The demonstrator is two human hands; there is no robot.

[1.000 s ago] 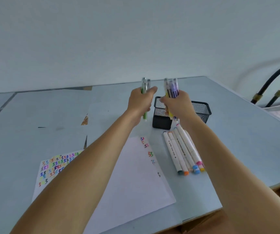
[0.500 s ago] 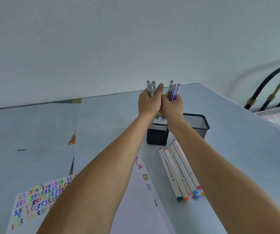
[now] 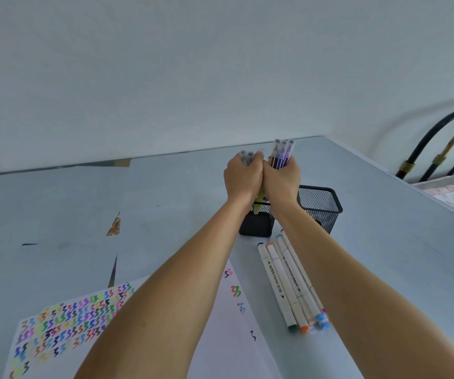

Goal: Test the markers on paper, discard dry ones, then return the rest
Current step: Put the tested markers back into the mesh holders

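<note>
Head view: we grip a bundle of thin clear-capped markers upright, right hand and left hand curled round it and pressed together, above the black wire-mesh holder near the table's far right corner; white-barrelled markers lie nearer us beside the scribbled white paper

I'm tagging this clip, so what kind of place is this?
Probably a bedroom desk at home: a pale table against a plain wall, a metal bed frame beside it, and a mesh pen holder with markers.
</note>
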